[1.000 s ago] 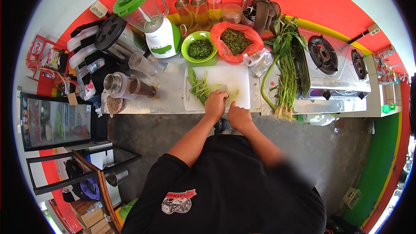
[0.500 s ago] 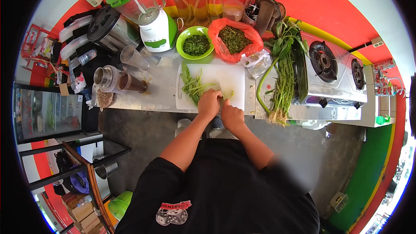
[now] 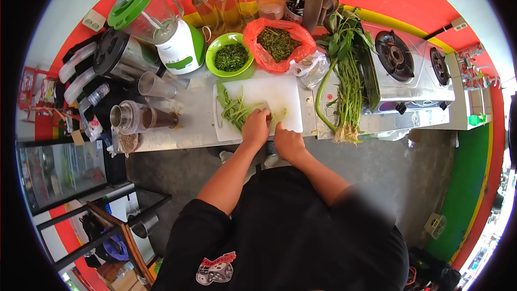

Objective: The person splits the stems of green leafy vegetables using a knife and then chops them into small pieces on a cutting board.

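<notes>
A white cutting board point(image 3: 280, 89) lies near the counter's front edge, with leafy green stems point(image 3: 232, 106) on its left half. My left hand point(image 3: 256, 128) is closed around the stem ends. Just right of it, my right hand point(image 3: 289, 141) is closed at the board's front edge around what looks like a knife; its handle is hidden in my fist and the blade barely shows between the hands. Small cut pieces point(image 3: 281, 113) lie on the board by my fingers. Behind it are a green bowl point(image 3: 214, 66) of chopped greens and a red plastic bag point(image 3: 257, 58) holding more.
A bundle of long-stemmed greens point(image 3: 350, 91) with roots lies right of the board, beside a gas stove point(image 3: 412, 67). Leftward stand a blender point(image 3: 180, 48), a clear plastic cup point(image 3: 159, 85) and a jar of brown contents point(image 3: 156, 116). Pump bottles point(image 3: 226, 11) line the wall.
The view has turned and shifted slightly, so the counter things sit further left. Both hands keep nearly the same place on the board, the left still on the stems.
</notes>
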A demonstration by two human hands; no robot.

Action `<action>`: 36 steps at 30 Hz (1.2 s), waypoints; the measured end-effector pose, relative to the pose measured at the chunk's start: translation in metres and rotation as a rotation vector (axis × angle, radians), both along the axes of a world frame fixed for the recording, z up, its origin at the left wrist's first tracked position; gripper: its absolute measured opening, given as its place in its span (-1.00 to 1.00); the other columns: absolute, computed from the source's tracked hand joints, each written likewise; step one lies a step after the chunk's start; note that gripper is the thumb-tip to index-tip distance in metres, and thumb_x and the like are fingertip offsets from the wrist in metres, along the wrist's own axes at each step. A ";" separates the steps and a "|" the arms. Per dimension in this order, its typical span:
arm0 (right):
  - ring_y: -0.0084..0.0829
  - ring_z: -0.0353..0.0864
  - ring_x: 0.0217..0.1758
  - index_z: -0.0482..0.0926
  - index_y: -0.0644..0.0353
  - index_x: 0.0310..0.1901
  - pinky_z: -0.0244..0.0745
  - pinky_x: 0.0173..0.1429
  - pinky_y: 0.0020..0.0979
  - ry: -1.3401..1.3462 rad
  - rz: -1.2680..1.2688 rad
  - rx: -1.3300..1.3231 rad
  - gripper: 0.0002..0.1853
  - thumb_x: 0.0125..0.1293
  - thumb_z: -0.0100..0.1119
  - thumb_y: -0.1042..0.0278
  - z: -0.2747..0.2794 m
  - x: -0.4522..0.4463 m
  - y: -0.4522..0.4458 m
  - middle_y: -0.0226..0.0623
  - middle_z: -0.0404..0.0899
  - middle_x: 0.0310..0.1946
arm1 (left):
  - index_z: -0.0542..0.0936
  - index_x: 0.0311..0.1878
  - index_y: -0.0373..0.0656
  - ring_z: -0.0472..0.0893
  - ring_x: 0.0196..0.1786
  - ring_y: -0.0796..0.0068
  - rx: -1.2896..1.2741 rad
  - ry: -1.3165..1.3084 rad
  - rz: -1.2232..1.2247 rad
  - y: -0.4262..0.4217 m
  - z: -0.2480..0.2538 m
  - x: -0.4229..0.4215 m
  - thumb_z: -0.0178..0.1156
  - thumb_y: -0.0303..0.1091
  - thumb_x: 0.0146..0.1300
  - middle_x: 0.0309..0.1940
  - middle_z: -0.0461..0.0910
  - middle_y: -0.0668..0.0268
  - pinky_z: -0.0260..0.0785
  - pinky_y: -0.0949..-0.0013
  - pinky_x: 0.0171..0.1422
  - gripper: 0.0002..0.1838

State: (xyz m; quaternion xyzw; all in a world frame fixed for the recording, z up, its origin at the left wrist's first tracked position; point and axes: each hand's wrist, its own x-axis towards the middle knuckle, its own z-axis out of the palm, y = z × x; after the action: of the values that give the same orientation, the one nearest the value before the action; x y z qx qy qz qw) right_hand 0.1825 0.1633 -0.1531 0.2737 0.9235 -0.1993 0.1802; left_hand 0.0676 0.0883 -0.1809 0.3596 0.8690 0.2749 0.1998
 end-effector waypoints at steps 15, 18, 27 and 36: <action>-0.04 0.82 -0.17 0.34 0.27 0.03 0.72 -0.11 -0.11 -0.002 -0.021 -0.079 -0.75 0.43 0.05 0.36 -0.014 -0.002 -0.001 0.01 0.77 -0.26 | 0.59 -0.16 -0.09 0.64 -0.01 -0.01 -0.099 -0.076 -0.109 0.006 -0.005 -0.014 0.26 -0.44 0.27 -0.14 0.61 0.14 0.50 -0.02 0.01 -0.90; 0.01 0.81 -0.15 0.33 0.30 0.05 0.71 -0.07 -0.05 0.032 -0.069 -0.096 -0.74 0.44 0.03 0.38 -0.014 -0.004 0.001 0.06 0.76 -0.24 | 0.60 -0.16 -0.08 0.65 -0.02 0.00 -0.136 -0.083 -0.102 0.010 0.002 -0.012 0.26 -0.45 0.26 -0.14 0.61 0.15 0.51 -0.01 0.00 -0.90; 0.02 0.81 -0.14 0.35 0.32 0.04 0.72 -0.08 -0.07 0.029 -0.136 -0.034 -0.76 0.42 0.04 0.42 -0.015 0.019 0.027 0.08 0.75 -0.25 | 0.63 -0.21 -0.06 0.65 -0.07 0.00 -0.022 0.126 -0.104 0.017 -0.006 0.005 0.26 -0.45 0.27 -0.19 0.63 0.20 0.51 -0.01 -0.05 -0.94; -0.03 0.82 -0.31 0.38 0.30 -0.05 0.73 -0.24 -0.08 0.145 -0.100 0.089 -0.76 0.33 0.14 0.43 -0.023 0.021 0.017 -0.02 0.74 -0.41 | 0.67 -0.21 -0.12 0.63 -0.06 0.03 0.199 0.128 -0.009 0.026 -0.010 0.016 0.26 -0.44 0.28 -0.19 0.65 0.21 0.50 0.02 -0.03 -0.95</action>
State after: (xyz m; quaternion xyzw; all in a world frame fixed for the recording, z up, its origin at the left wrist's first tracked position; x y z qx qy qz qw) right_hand 0.2033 0.1804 -0.1757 0.3122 0.9272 -0.1861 0.0905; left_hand 0.0840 0.1140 -0.1912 0.3984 0.8467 0.3354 0.1086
